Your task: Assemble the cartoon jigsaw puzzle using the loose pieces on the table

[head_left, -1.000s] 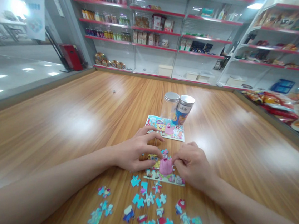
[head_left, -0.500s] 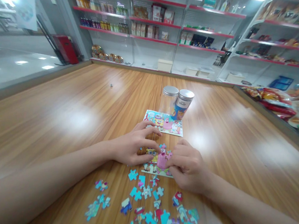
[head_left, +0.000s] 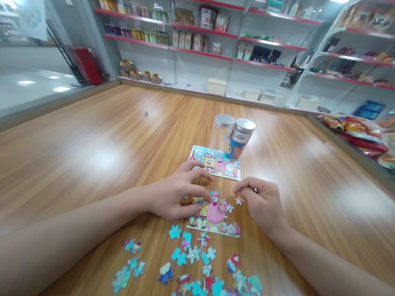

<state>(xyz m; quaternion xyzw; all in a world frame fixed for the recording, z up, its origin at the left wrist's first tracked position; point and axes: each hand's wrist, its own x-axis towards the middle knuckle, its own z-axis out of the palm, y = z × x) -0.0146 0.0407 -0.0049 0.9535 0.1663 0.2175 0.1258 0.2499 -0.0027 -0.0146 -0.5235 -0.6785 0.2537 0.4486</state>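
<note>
My left hand [head_left: 181, 191] rests over the left part of a partly joined puzzle [head_left: 214, 216], fingers spread, its fingertips on the yellow character. Just right of the puzzle, my right hand [head_left: 261, 200] has thumb and index finger pressed together; whatever is between them is hidden. A small loose piece [head_left: 239, 200] lies under those fingertips, beside the joined section. Behind the hands lies a picture card [head_left: 220, 166] showing the cartoon scene. Many loose pieces, such as a blue one [head_left: 217, 288], are scattered nearer to me.
A clear jar [head_left: 221, 134] and a labelled jar [head_left: 241, 138], both with silver lids, stand at the card's back edge. Packaged snacks [head_left: 359, 133] lie beyond the table's right edge. A tiny object [head_left: 146, 113] sits at the far left. Stocked shelves [head_left: 204, 29] stand behind.
My right hand has moved off the puzzle, away and slightly to the right, uncovering its right side and bottom right corner. My left hand has stayed in place.
</note>
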